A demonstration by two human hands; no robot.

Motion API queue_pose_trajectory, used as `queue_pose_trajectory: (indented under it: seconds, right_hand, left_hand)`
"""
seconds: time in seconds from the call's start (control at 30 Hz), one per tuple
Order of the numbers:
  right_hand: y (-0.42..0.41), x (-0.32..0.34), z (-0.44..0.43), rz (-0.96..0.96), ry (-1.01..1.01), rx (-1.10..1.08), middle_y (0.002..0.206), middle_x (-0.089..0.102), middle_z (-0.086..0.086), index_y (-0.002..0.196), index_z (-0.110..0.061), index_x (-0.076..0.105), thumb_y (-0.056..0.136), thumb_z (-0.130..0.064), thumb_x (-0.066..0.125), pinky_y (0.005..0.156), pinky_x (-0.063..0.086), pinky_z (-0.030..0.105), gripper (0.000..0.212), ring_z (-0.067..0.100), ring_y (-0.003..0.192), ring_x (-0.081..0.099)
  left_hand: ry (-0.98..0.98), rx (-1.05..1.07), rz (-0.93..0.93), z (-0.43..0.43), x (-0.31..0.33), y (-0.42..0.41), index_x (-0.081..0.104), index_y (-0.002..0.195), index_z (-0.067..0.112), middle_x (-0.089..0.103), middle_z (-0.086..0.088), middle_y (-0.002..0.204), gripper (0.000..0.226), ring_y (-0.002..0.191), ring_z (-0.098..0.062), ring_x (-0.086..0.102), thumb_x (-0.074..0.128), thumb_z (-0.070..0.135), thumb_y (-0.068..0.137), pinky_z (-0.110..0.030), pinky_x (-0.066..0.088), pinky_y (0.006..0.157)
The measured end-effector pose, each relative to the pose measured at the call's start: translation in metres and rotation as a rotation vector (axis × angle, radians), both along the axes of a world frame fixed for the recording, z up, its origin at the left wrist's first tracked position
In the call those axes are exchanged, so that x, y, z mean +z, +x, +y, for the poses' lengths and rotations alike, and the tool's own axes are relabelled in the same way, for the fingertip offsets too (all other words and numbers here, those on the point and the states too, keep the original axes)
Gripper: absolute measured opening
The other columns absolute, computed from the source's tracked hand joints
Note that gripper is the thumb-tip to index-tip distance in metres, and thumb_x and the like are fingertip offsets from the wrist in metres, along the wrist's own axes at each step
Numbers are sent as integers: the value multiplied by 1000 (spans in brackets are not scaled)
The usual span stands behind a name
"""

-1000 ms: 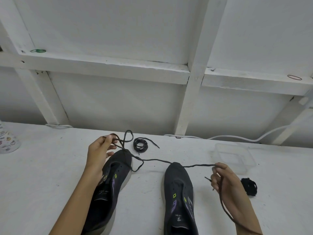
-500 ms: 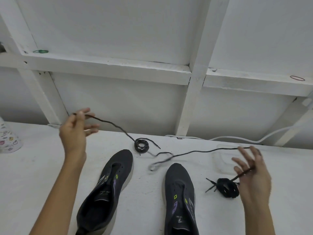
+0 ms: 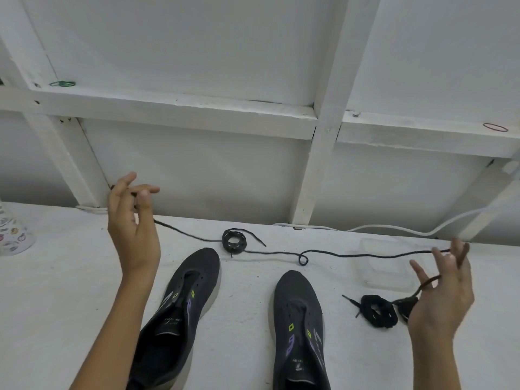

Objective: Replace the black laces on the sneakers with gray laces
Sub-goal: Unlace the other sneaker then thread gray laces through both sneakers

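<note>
My left hand is raised over the back left of the worktop, pinching one end of the lace between thumb and fingers. My right hand, lower on the right, has its fingers spread and half curled, with the other end caught among them and a tail looping down past the palm. The lace runs left to right, sagging beyond the shoe toes, with one small loop near its middle. The left sneaker and right sneaker lie unlaced, toes pointing away from me, the left one angled rightward. The lace crosses a coil behind the left toe. A thicker bundle lies beside my right hand, near a clear tub.
</note>
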State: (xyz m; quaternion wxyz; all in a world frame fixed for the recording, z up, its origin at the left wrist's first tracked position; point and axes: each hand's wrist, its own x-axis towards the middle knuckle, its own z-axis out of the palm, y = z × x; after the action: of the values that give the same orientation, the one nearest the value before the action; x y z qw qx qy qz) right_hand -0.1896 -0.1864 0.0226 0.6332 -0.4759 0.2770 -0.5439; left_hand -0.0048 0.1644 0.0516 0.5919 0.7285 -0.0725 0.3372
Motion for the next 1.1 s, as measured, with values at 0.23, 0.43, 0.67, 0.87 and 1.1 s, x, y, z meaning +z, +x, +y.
queue_pose_trajectory:
  seconds: [0.23,0.43,0.67,0.87,1.1]
  right_hand:
    - [-6,-11,-19,75,-26,-36,134,60,-14,136,-18,56,100,-20,49,97,52,25,36,-1,123,53]
    - [32,-40,0,389,-153,463,110,70,-1,124,-24,64,99,-12,52,45,46,18,30,10,62,63]
    - [87,-89,19,935,-565,766,105,68,-9,103,-37,73,90,-12,65,72,43,19,29,7,97,63]
    - [103,-98,26,1208,-756,652,99,67,-12,90,-31,76,82,-27,68,73,47,28,12,10,96,61]
    - [101,-93,-2,1039,-541,485,90,64,-8,89,-19,62,88,-19,60,69,42,31,2,17,87,59]
  left_hand:
    - [145,73,49,18,-13,17,69,103,16,53,2,126,32,126,-20,44,42,34,103,-23,37,95]
    - [355,-334,416,-37,-21,4,66,77,32,66,19,69,34,83,-19,63,42,56,82,-34,47,80]
    - [909,-648,646,-137,-58,-5,72,101,26,66,6,90,22,93,-21,61,52,25,94,-30,44,76]
    - [1155,-623,614,-158,-97,2,62,119,27,64,-4,122,32,115,-26,56,60,27,88,-32,44,90]
    - [1046,-438,513,-152,-104,13,65,104,20,70,-4,101,21,98,-25,63,47,25,94,-33,47,79]
